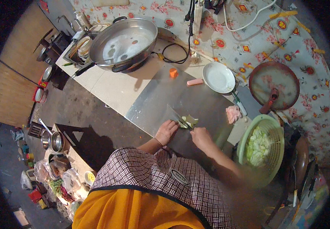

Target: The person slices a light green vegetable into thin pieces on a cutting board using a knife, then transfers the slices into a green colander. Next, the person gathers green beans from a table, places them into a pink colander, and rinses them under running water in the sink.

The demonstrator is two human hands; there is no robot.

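Note:
My right hand (pixel 202 140) is closed round the handle of a kitchen knife (pixel 176 114), whose broad blade points away and to the left over a stainless steel work surface (pixel 150 106). Pale green vegetable pieces (pixel 192 120) lie against the blade, on its right side. On the blade's other side, my left hand (pixel 167 132) has its fingers curled and its fingertips on a piece of the same vegetable, partly hidden by fingers and knife. To the right, a light green plastic colander (pixel 241 143) holds many sliced pale green vegetable pieces (pixel 257 147).
A wide steel pan (pixel 153 37) with whitish liquid stands at the back left. Behind the knife sit an orange piece (pixel 173 73) and a white frying pan (pixel 218 77). A pink crumpled item (pixel 233 114) and a glass lid (pixel 273 77) are on the right.

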